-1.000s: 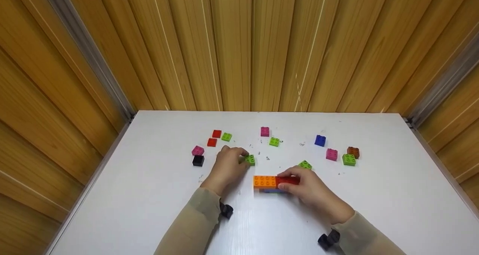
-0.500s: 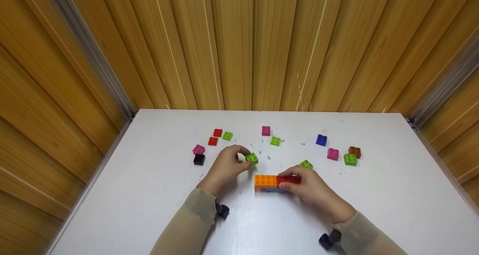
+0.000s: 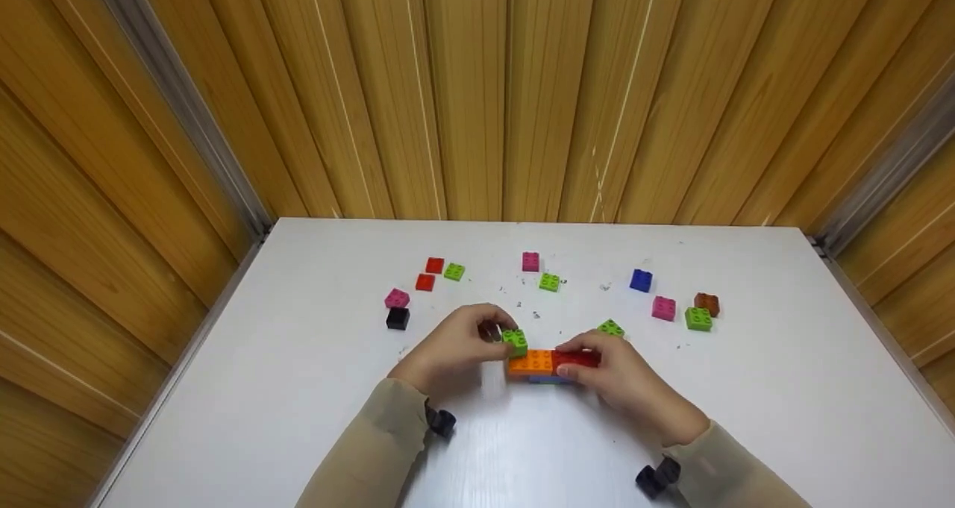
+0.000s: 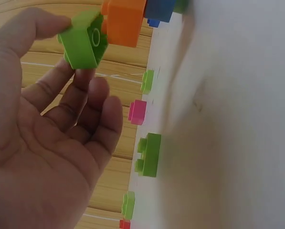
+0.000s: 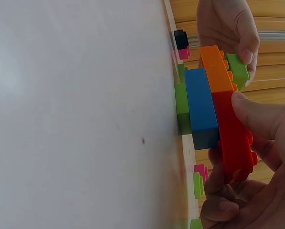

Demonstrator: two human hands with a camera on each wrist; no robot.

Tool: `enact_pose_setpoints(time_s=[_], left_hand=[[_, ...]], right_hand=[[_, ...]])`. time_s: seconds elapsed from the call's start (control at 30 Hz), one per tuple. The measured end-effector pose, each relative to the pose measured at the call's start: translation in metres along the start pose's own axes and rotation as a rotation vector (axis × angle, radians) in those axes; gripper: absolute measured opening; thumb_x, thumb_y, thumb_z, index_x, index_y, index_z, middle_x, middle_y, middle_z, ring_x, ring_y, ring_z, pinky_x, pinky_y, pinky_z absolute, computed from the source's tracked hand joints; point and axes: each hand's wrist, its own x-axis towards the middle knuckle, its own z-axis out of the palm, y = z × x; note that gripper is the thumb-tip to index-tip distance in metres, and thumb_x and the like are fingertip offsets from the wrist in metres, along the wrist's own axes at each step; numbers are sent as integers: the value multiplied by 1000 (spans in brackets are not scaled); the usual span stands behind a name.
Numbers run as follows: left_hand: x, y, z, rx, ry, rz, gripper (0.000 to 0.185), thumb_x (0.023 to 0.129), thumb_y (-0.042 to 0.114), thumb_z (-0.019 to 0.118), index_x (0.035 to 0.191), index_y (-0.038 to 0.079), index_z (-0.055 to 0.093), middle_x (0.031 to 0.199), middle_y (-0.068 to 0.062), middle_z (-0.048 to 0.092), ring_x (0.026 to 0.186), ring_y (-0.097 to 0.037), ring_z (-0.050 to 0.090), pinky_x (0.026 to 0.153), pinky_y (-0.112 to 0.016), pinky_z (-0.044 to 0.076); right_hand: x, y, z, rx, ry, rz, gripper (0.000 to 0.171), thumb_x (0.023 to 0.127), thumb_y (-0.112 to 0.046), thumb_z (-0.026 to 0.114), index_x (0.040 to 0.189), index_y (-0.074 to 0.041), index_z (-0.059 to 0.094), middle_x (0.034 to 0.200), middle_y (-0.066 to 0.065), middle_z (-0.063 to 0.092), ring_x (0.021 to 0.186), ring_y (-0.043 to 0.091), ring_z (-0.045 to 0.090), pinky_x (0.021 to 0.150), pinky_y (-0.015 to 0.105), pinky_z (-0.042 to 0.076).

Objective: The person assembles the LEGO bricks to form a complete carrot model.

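Currently, green brick [image 4: 80, 47] between left fingers [image 4: 49, 87]

A small enclosed booth is showing here, looking like a recording station, perhaps in a lab. Wood-patterned panels [image 3: 448, 90] are standing behind the table [image 3: 224, 389] and along both its sides, and grey metal posts [image 3: 186, 98] are marking the two far corners. The white tabletop is reaching back to the panels, with coloured toy bricks [image 3: 641, 280] lying scattered on it. Black cameras [image 3: 442, 423] are sitting at a person's cuffs. The views are not telling what building is housing the booth.
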Motion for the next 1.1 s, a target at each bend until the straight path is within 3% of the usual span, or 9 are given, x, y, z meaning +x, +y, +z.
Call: enact_pose_setpoints(time_s=[0.3, 0.47, 0.6, 0.83, 1.1], left_hand=[[-2, -1, 0, 0, -86, 53, 24, 95, 26, 88, 118, 30, 80, 116, 9, 79, 110, -18, 69, 109, -38, 60], [-3, 0, 1, -19, -106, 22, 24, 93, 24, 89, 114, 34, 82, 122, 11, 79, 117, -19, 71, 113, -42, 61], [-3, 1, 3, -83, -118, -24, 22, 93, 23, 89, 112, 30, 81, 129, 10, 79, 114, -20, 76, 109, -43, 64], [-6, 1, 4, -162, -152, -64, 22, 95, 18, 85, 114, 27, 80, 131, 3, 80, 90, -32, 84, 99, -40, 68], [-5, 0, 6, -144, -132, -35, 18, 95, 17, 86, 110, 26, 82, 131, 9, 80, 105, -23, 80, 94, -36, 68]], right_hand=[[0, 1, 0, 4, -4, 1, 27, 100, -26, 89, 127, -24, 84, 129, 0, 78, 120, 22, 64, 118, 53, 53], [1, 1, 0, -4, -6, -17, 28, 100, -27, 88, 127, -22, 84, 129, 2, 78, 119, 22, 64, 115, 47, 53], [0, 1, 1, -5, -2, -15, 28, 100, -27, 89, 127, -23, 84, 128, 1, 79, 119, 22, 65, 114, 45, 53], [0, 0, 1, 3, 3, -15, 26, 100, -26, 88, 125, -24, 84, 127, -1, 79, 119, 20, 66, 114, 48, 53], [-1, -2, 1, 23, -11, 29, 27, 101, -27, 88, 127, -24, 83, 130, 1, 77, 120, 22, 63, 118, 52, 53]])
